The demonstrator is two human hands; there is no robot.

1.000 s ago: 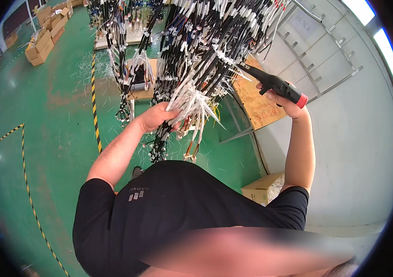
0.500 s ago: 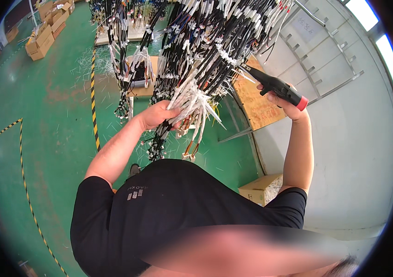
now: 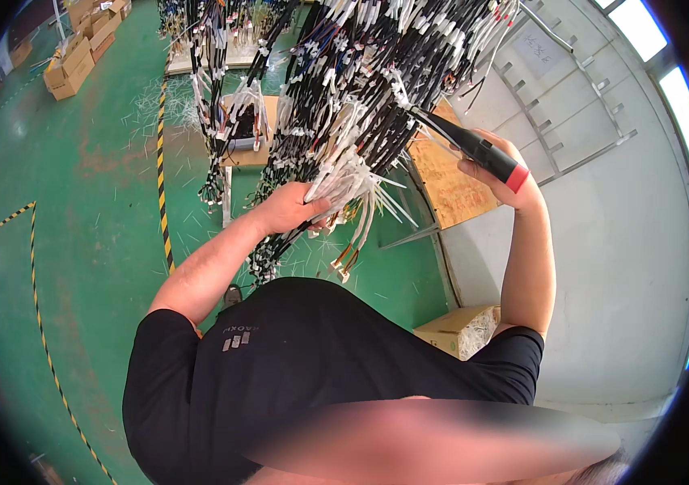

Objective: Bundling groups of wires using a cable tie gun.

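A dense mass of black and white wire harnesses (image 3: pixel 377 73) hangs in front of me. My left hand (image 3: pixel 288 208) is closed around a bundle of white-sleeved wires (image 3: pixel 335 179) low on this mass, with thin white cable ties sticking out to its right. Below that hand dangle white connectors (image 3: pixel 343 272) on orange and brown leads. In my right hand (image 3: pixel 510 182) is a black cable tie gun (image 3: pixel 478 149) with a red rear end, fingers wrapped round it. Its narrow nose points up and left, meeting the harnesses beside a white tie; exact contact is too small to tell.
A wooden board (image 3: pixel 451 182) on a metal frame stands right of the harnesses, beside a white wall (image 3: pixel 595 242). An open carton (image 3: pixel 458 331) sits near my right elbow. Tie scraps litter the green floor (image 3: pixel 110 210). More cartons (image 3: pixel 69 71) stand at far left.
My left hand has shifted slightly right with the wire bundle, and the connectors have swung right. The cable tie gun's nose has moved a little left, and its body has turned in my right hand.
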